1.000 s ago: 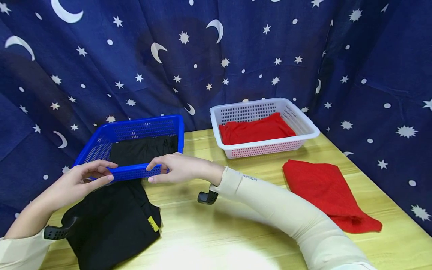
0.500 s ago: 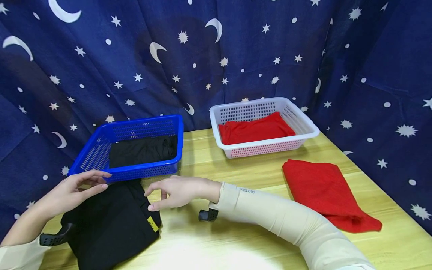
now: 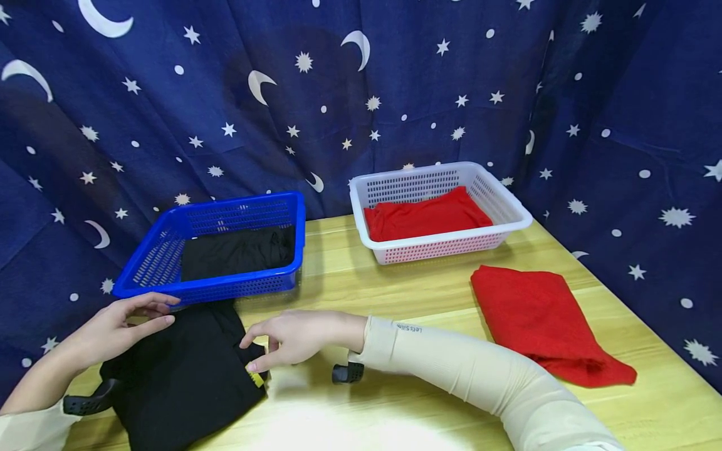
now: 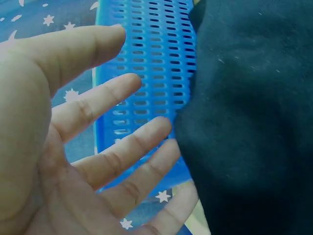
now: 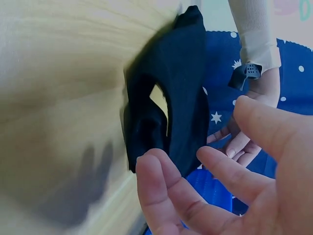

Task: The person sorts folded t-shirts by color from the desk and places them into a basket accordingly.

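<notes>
Hands [image 3: 117, 331] [image 3: 289, 337] loosely spread, nothing pinched, flank the folded black cloth [image 3: 186, 376]: lining up a hold, it seems, and that calls for pinching both edges!

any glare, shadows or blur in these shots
Head view: white glare washes out the table near the bottom edge; right wrist view: soft finger-shaped shadow on the table; left wrist view: bluish cast, black cloth looking soft.
</notes>
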`<state>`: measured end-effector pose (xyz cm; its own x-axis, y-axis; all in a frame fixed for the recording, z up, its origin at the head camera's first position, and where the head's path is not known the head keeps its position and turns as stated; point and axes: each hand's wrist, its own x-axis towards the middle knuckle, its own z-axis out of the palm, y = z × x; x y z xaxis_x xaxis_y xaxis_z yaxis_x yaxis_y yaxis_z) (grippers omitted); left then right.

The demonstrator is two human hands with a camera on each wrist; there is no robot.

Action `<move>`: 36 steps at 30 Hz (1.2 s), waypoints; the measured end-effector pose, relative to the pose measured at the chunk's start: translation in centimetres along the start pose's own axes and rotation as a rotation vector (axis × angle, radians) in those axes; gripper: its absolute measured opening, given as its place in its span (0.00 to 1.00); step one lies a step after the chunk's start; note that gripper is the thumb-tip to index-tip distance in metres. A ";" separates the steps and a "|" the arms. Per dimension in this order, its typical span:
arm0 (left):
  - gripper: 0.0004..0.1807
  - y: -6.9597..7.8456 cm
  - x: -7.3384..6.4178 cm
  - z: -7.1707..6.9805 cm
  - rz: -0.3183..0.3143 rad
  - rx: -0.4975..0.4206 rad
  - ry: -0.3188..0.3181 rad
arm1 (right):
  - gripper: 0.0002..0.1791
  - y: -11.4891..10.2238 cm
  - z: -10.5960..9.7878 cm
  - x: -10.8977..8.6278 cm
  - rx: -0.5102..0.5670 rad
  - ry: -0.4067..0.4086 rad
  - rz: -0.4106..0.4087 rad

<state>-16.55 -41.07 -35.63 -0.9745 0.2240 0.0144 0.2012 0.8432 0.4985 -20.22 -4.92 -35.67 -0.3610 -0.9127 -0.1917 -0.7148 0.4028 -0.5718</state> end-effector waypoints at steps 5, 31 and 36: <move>0.19 -0.5 -0.1 0.3 -0.008 0.011 -0.017 | 0.27 -0.3 0.7 0.2 -0.006 -0.014 -0.005; 0.20 -1.8 -0.3 1.6 -0.011 0.082 -0.068 | 0.25 -0.1 2.9 0.7 0.008 -0.106 -0.003; 0.21 -1.7 -0.2 1.6 -0.010 0.098 -0.087 | 0.26 0.2 2.7 0.6 0.031 -0.144 0.016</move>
<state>-16.50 -41.78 -37.88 -0.9650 0.2535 -0.0669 0.2048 0.8882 0.4113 -18.91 -5.59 -38.06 -0.2809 -0.9073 -0.3128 -0.6900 0.4175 -0.5912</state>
